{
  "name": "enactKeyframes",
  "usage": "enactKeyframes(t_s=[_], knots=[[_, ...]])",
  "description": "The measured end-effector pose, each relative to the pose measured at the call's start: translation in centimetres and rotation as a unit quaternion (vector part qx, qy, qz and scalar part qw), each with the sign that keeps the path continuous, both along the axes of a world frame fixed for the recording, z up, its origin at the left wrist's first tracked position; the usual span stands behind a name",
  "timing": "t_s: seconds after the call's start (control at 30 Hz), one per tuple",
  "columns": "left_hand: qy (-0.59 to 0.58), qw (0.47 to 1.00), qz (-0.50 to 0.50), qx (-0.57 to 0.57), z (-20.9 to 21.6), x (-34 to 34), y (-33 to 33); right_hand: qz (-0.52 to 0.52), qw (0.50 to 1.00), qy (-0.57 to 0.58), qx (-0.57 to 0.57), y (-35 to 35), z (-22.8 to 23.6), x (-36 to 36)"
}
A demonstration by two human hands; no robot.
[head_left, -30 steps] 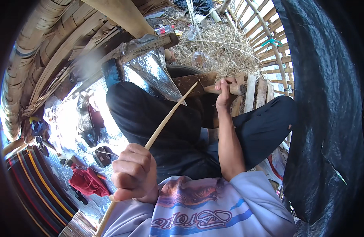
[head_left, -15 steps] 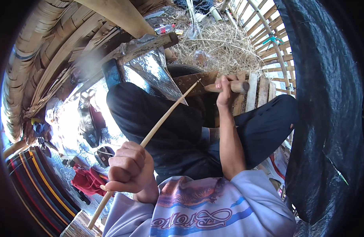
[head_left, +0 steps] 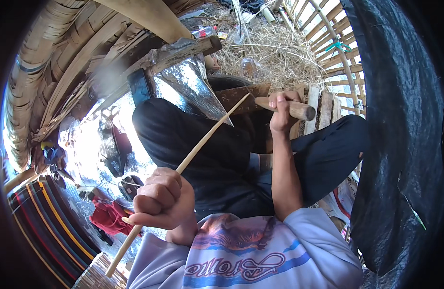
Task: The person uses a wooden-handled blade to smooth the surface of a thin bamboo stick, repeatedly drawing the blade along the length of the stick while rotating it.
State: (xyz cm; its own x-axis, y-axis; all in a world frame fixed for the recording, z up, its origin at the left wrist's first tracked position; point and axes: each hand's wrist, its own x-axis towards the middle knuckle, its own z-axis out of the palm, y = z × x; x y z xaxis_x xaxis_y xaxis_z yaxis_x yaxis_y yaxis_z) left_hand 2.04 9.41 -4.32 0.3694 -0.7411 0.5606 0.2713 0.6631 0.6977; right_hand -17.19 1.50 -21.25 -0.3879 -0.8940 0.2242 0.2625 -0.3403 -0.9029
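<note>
My left hand (head_left: 159,198) is a fist around a long, pale wooden stick (head_left: 202,142), which tapers toward its far end. The stick slants up and to the right across my lap, its thicker end coming out below my fist. In my right hand (head_left: 281,113) is a wooden-handled tool (head_left: 301,111), fingers curled around the handle and thumb lying along it. The handle's rounded butt points right. Its narrow end points left, close to the stick's tip, where a thin dark piece shows; I cannot tell whether it touches the stick.
My crossed legs (head_left: 183,139) in dark trousers lie under the stick. Ahead are a brown board (head_left: 231,98), pale slats (head_left: 312,111) and straw (head_left: 284,58). A phone (head_left: 139,86) rests beyond my left knee. Dark sheeting (head_left: 395,144) hangs at right; a striped cloth (head_left: 53,231) lies at left.
The tool's handle has tilted, its butt now pointing more toward me. My right hand has shifted slightly right. The left hand keeps its hold on the stick; the whole view has shifted a little.
</note>
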Motion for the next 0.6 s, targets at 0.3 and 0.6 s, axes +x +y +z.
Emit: enactKeyframes(t_s=[0.3, 0.6], knots=[[0.008, 1.000, 0.023, -0.004, 0.0, -0.3, -0.6, -0.006, 0.998, 0.030, 0.061, 0.7, -1.8, 1.6], [-0.015, 1.000, -0.004, -0.016, 0.6, -1.3, -1.3, -0.029, 0.986, 0.158, 0.044, 0.1, -6.0, 1.2]])
